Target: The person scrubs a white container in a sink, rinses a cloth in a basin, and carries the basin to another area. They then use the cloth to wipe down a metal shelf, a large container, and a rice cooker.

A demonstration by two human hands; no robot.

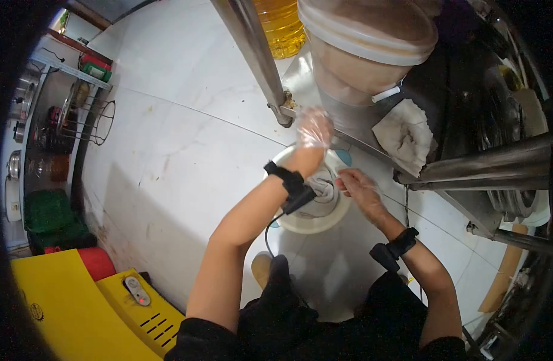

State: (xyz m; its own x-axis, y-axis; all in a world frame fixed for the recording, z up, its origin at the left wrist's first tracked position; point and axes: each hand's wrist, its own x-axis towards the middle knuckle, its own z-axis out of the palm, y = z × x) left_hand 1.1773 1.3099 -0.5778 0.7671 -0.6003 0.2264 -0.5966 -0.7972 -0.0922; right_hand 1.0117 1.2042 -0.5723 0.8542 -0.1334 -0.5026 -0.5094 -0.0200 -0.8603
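Note:
A white round basin [300, 224] stands on the tiled floor below me. Inside it lies a grey, wet-looking lump [324, 188]. My left hand [315, 129], in a thin clear plastic glove, is lifted over the basin's far rim, blurred, with nothing seen in it. My right hand [360, 189] reaches in from the right, and its fingers close on the edge of the grey lump. Each wrist carries a black strapped device, and a cable runs down from the left one.
A steel table leg [252, 57] and lower shelf [348, 120] stand just beyond the basin, holding a lidded white bucket [363, 51], an oil bottle [280, 24] and a folded white cloth [405, 135]. A yellow machine [78, 313] sits at lower left, a wire rack [60, 114] at far left.

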